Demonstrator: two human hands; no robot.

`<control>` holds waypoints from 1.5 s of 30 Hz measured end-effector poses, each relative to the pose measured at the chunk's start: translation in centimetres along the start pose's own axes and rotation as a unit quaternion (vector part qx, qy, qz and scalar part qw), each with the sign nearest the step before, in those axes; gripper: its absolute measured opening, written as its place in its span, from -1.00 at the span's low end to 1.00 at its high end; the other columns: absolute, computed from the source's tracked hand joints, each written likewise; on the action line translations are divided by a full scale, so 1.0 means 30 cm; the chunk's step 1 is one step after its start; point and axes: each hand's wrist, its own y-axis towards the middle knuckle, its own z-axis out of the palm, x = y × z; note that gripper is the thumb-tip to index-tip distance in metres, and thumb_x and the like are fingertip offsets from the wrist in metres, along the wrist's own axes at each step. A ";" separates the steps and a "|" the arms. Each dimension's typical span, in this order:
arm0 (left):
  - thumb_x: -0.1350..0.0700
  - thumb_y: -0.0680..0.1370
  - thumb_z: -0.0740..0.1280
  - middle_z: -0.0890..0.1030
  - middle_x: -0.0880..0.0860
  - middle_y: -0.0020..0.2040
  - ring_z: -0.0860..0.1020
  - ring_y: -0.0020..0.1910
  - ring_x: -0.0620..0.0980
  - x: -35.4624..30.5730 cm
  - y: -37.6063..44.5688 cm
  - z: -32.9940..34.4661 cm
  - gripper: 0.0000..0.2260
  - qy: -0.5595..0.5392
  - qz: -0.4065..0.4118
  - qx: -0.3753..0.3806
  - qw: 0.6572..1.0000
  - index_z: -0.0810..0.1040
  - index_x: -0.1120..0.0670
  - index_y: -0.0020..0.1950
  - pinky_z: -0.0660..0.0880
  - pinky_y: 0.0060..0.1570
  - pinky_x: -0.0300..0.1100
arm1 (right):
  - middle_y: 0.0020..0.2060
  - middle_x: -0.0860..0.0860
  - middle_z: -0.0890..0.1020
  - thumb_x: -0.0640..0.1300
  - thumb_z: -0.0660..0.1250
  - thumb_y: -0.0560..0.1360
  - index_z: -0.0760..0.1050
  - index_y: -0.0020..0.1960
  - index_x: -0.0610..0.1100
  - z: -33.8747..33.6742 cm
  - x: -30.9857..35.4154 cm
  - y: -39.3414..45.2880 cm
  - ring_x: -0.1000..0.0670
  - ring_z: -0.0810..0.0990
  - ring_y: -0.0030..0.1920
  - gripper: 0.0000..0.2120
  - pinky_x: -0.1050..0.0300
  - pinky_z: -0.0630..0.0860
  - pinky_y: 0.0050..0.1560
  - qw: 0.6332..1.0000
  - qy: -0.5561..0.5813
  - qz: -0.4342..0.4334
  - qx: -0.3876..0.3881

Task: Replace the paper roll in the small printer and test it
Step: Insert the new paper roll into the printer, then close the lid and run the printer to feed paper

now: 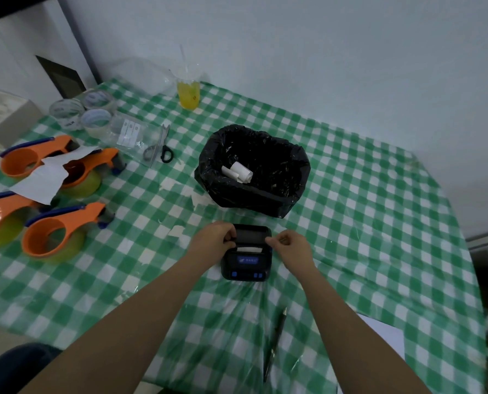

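While a small black printer [247, 255] sits near the front edge of a table [379, 223] covered in glossy green-and-white checked plastic, its raised lid [251, 233] is pinched at the left corner by the curled fingers of the left hand [214, 237]. The right hand [289, 245] is held loosely closed beside the lid's right corner; contact cannot be told. White paper [248, 248] is seen in the opening. Behind, curled paper scraps [237, 172] lie in a bin [254, 169] lined with crinkled black plastic.
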 end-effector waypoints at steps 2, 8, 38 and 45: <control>0.22 0.47 0.38 0.58 0.17 0.04 0.54 0.00 0.13 0.002 0.003 0.003 -0.83 -0.004 -0.003 -0.001 1.000 0.54 0.19 0.04 0.48 0.01 -0.04 | -0.40 0.02 0.48 -0.03 0.45 0.40 0.45 -0.25 -0.17 0.002 0.004 0.019 0.09 0.43 -0.38 -0.75 0.24 0.32 -0.40 0.998 -0.053 0.002 0.037; 0.22 0.41 0.44 0.47 0.08 -0.07 0.52 -0.02 0.15 0.006 0.021 -0.004 -0.81 -0.053 -0.052 0.009 0.997 0.48 0.13 -0.05 0.44 -0.03 -0.04 | -0.43 -0.03 0.47 -0.03 0.49 0.36 0.40 -0.38 -0.15 -0.021 0.029 0.086 0.04 0.43 -0.40 -0.67 0.18 0.39 -0.34 0.986 -0.094 0.076 0.111; 0.26 0.48 0.37 0.40 0.15 0.39 0.41 0.34 0.17 0.015 -0.183 0.120 -0.44 -0.221 -0.075 0.017 0.972 0.24 0.14 0.43 0.43 0.30 0.07 | -0.06 -0.03 0.51 -0.19 0.16 0.57 0.46 0.20 -0.15 0.071 -0.126 -0.197 0.03 0.46 -0.30 -0.77 0.23 0.36 -0.40 1.000 0.020 0.015 -0.013; 0.24 0.47 0.39 0.49 0.12 0.33 0.48 0.29 0.14 0.022 -0.179 0.141 -0.42 -0.187 -0.077 -0.001 0.979 0.25 0.09 0.45 0.47 0.24 0.01 | 0.08 -0.11 0.54 -0.23 0.17 0.56 0.44 0.24 -0.15 0.086 -0.146 -0.212 -0.04 0.50 -0.18 -0.73 0.17 0.39 -0.29 0.999 0.040 0.021 -0.021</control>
